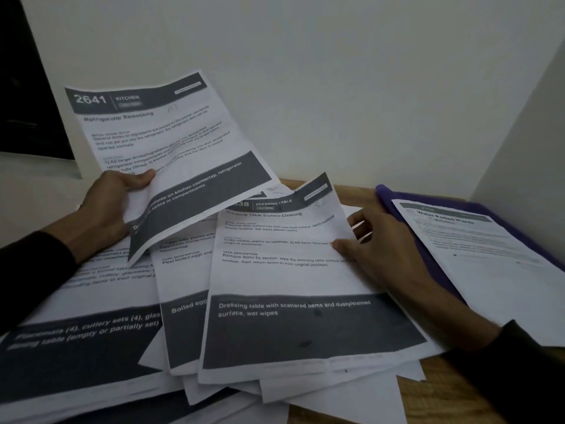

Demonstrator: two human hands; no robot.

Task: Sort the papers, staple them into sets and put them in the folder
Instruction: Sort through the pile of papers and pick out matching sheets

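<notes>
Your left hand (pixel 111 198) holds the kitchen sheet (pixel 171 148) up off the pile, thumb curled over its left edge and fingers behind it. The sheet is numbered 2641, headed "Refrigerator Restocking", and tilts up toward the wall (pixel 305 71), its lower corner drooping over the papers below.

Your right hand (pixel 382 240) grips the right edge of the dressing table sheet (pixel 290 286), thumb on the printed face and fingers curled under the edge. That sheet lies on top of the pile (pixel 183 347), its top edge lifted a little and tucked beneath the kitchen sheet.

The pile spreads loosely across the wooden table (pixel 443 393), sheets fanned at different angles. Just left of the dressing table sheet shows an egg sheet (pixel 183 280), mostly covered. Further left lies a dining sheet (pixel 76 332), listing placemats and cutlery sets, partly under your left forearm. Blank white corners stick out from beneath at the near edge.

The purple folder (pixel 397 203) lies to the right of the pile, against the wall corner, just beside your right hand. On it rests a plants sheet (pixel 489 270), headed "Water Potted Plants", its print blurred. Your right forearm crosses its near corner.

A dark panel (pixel 27 87) stands at far left. Both your sleeves are dark.
</notes>
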